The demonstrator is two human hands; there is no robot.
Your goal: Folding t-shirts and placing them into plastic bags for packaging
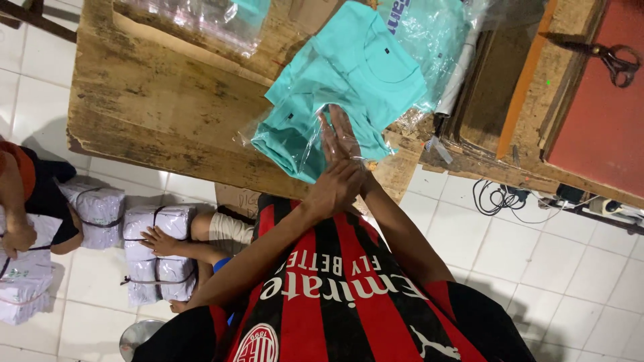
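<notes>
A folded teal shirt [295, 131] lies on the worn wooden table [161, 100], partly covered by a clear plastic bag [315, 144]. My right hand [339, 134] is stretched flat with fingers together, and the clear film lies over it as if it were inside the bag, on the shirt's near end. My left hand [339, 188] crosses over my right wrist, closed at the bag's mouth by the table edge. A second teal shirt [376, 60] lies unbagged just beyond.
Bagged teal shirts [429, 27] and another clear bag [201, 20] lie farther back. Black scissors [620, 64] rest on a red surface at right. Cables [496, 198] lie on the tiled floor. Another person's leg [194, 241] rests beside tied white bundles [157, 261] at left.
</notes>
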